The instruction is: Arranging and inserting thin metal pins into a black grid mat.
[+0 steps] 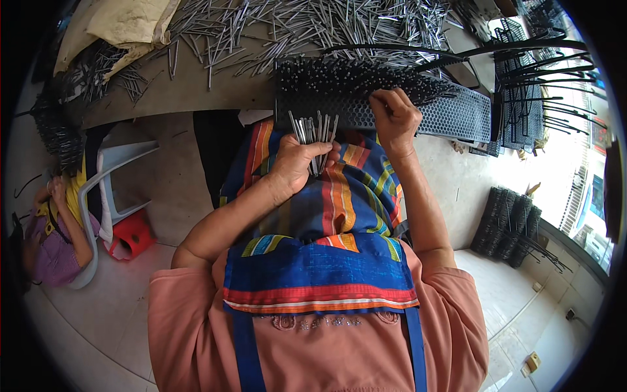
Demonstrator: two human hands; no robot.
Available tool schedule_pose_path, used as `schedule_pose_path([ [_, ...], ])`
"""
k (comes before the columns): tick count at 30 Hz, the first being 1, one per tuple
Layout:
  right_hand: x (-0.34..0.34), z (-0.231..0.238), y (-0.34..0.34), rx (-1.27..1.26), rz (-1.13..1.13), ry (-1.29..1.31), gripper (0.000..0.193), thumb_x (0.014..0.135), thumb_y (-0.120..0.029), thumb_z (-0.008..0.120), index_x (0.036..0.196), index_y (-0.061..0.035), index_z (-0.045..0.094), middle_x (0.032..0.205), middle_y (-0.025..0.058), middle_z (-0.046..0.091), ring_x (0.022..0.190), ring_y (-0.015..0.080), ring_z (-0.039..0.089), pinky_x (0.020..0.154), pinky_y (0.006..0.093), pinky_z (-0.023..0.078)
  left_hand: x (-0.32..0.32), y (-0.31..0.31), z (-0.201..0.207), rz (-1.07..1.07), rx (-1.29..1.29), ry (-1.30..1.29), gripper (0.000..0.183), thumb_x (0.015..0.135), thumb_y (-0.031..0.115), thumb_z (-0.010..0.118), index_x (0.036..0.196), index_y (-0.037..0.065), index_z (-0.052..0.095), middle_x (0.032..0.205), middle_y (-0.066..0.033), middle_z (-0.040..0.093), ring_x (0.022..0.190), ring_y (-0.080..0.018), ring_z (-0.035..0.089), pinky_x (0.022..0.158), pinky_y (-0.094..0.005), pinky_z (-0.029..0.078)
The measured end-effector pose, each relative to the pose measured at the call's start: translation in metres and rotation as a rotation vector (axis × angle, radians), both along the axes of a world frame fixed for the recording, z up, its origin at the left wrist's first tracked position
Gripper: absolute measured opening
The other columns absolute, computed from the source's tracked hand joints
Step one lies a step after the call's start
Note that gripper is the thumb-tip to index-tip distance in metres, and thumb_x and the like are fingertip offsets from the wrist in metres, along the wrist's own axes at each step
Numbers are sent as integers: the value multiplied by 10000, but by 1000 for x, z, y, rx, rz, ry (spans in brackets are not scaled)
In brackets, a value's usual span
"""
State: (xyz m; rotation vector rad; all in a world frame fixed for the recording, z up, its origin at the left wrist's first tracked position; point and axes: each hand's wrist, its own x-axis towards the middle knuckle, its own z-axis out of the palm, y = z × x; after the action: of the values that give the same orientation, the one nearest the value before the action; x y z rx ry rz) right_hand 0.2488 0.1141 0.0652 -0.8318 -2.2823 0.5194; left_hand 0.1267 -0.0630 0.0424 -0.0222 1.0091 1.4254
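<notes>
My left hand [295, 162] is closed around a bundle of thin metal rods [315, 128], which stick up past the fingers above my lap. Just beyond it, a long black perforated rack [457, 119] lies along the near edge of the table. Many dark rods with shiny tips [339, 75] stand in the holes of its far part. My right hand [397, 121] is over the rack's near edge, with thumb and fingers pinched together. Whatever may be between those fingertips is too small to make out. A striped blue apron [320, 268] covers my lap.
Loose metal rods [228, 32] are heaped across the far table, beside a torn tan paper sack [117, 29]. Black hooked wires [548, 81] jut out at right. Bundled black wire racks [506, 225] stand on the floor. Another person [68, 228] sits at left near a red stool [130, 235].
</notes>
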Motion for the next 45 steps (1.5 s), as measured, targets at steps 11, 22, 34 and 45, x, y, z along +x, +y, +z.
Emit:
schedule_pose_path([
  [11, 12, -3, -46, -1233, -15, 266, 33, 843, -32, 694, 816, -20, 679, 642, -35, 579, 533, 21, 459, 467, 197, 323, 14, 7, 0, 60, 81, 173, 176, 868, -33, 636, 1034, 12, 670, 929, -127, 718, 796, -230, 714, 675, -346, 601],
  [22, 12, -8, 4, -446, -170, 503, 73, 801, 52, 717, 852, 1, 707, 738, -24, 625, 682, 33, 527, 617, 190, 419, 5, -3, 2, -5, -156, 7, 198, 869, -33, 581, 1049, 4, 653, 875, -147, 712, 741, -225, 711, 592, -321, 575],
  [34, 5, 3, 1, -92, -141, 46, 148, 736, 15, 761, 875, -15, 723, 725, 39, 619, 623, 89, 573, 571, 217, 442, 4, -11, -4, -58, -119, 51, 188, 899, -2, 586, 1078, -6, 645, 916, -148, 708, 752, -240, 707, 634, -319, 578],
  [45, 1, 0, 1, 21, -106, -43, 97, 776, -70, 739, 873, -74, 730, 732, 61, 622, 602, 207, 625, 558, 294, 470, -1, -12, -7, -49, -124, -8, 173, 896, -7, 580, 1055, -4, 650, 910, -132, 705, 757, -217, 698, 650, -330, 574],
])
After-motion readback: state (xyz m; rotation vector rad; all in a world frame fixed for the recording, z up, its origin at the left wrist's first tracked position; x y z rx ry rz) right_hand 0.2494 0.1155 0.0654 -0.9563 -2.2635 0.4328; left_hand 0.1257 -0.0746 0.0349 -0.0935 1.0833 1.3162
